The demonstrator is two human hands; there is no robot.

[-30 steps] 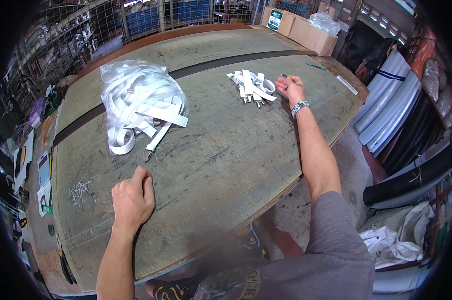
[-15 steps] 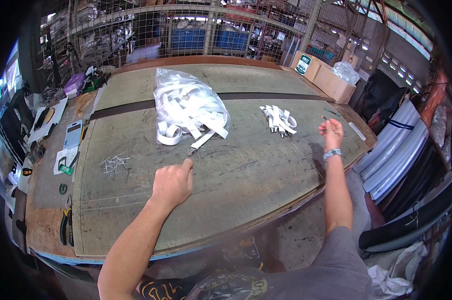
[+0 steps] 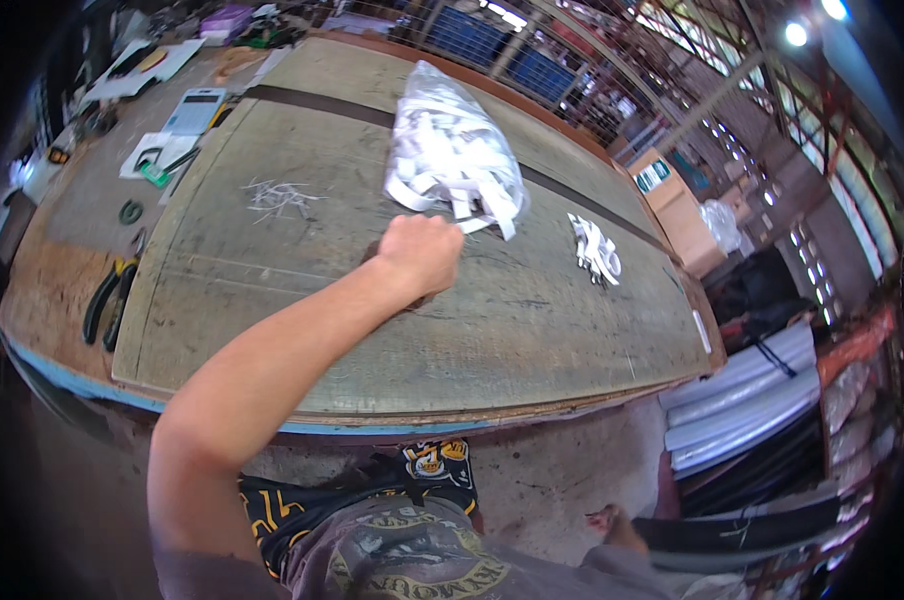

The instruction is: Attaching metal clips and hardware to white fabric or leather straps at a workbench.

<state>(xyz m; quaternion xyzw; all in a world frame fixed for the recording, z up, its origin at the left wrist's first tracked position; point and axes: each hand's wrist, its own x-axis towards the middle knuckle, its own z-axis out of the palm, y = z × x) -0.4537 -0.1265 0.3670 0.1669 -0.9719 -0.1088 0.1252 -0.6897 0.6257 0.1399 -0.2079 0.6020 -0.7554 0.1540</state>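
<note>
My left hand is closed in a fist over the workbench, at the near edge of a clear plastic bag full of white straps. A white strap runs out of the bag to my knuckles; the fingers are turned away, so the grip itself is hidden. Low on the right, beyond the bench edge, my right hand hangs by my side, small and blurred, its fingers unclear. A small bunch of white straps with metal ends lies on the bench to the right of the bag.
Thin white offcuts lie on the left of the bench. Pliers, a calculator and a green tape roll are farther left. A cardboard box stands at the far right corner; wrapped rolls lean beyond the bench.
My view has tilted and turned. My right hand has dropped from above the bench's right side to beside my body. My left hand has moved closer to the bag.
</note>
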